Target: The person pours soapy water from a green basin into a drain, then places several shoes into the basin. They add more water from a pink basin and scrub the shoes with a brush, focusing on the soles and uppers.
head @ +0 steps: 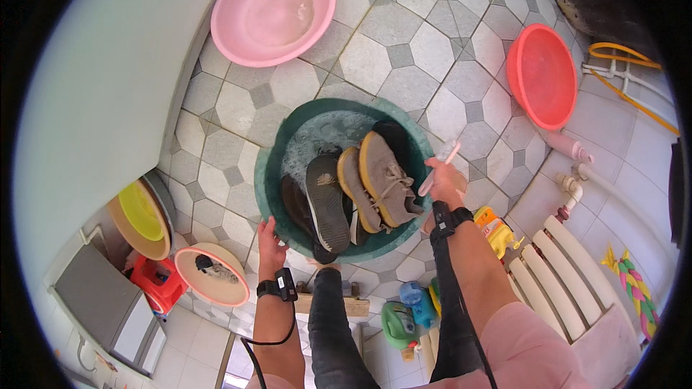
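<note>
A dark green plastic basin (266,181) stands on the floor between my legs. In it are soapy water (303,143) and several shoes. A pair of grey-brown lace-up shoes (386,181) with tan soles leans on its side at the right. Beside it a dark shoe (327,202) lies with its sole up, and more dark footwear is partly hidden around it. My left hand (272,246) holds the basin's near-left rim. At the right rim, my right hand (447,181) grips a brush (451,151) with a pale pink handle, its bristles outside the basin.
A pink basin (243,16) with water is far left; a red basin (540,75) is far right. A pale basin (216,281) holding cloth sits near a red stool (157,281). Detergent bottles (399,324) and a white radiator (562,275) are near my right leg.
</note>
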Demonstrator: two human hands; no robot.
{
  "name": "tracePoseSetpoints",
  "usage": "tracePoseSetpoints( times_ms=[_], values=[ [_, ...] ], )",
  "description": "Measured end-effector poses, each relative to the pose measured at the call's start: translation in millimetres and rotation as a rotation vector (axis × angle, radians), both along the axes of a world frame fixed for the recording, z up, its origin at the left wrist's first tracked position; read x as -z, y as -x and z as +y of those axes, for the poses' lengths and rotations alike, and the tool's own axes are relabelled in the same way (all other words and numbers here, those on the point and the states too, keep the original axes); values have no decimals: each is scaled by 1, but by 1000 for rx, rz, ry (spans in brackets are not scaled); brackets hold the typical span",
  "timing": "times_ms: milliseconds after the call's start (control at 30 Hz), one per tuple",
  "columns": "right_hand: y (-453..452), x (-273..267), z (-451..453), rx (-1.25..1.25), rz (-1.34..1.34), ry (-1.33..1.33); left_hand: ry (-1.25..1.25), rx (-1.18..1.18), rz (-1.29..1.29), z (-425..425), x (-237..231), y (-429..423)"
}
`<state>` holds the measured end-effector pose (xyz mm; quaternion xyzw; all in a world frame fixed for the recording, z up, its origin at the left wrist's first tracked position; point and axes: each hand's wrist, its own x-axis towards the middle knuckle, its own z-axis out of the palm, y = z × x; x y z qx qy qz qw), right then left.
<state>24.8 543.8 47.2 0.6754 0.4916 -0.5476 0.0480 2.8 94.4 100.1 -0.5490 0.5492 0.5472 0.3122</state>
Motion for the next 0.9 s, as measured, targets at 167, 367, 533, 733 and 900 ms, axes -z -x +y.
tracePoseSetpoints(
  times_ms=[167, 367, 533, 733, 900],
  values=[
    [-17, 7, 56, 216, 112, 91, -31, 91, 27, 56, -26, 62],
    [-7, 3, 159, 360, 317, 119, -193, 223, 169, 151, 0, 142],
    [32, 9, 244, 225, 463, 24, -213, 341, 219, 229, 31, 204],
    [44, 48, 319, 250, 513, 71, -320, 370, 268, 275, 31, 237],
    [20, 70, 384, 9, 388, 453, -488, 427, 420, 206, 20, 204]
  ],
)
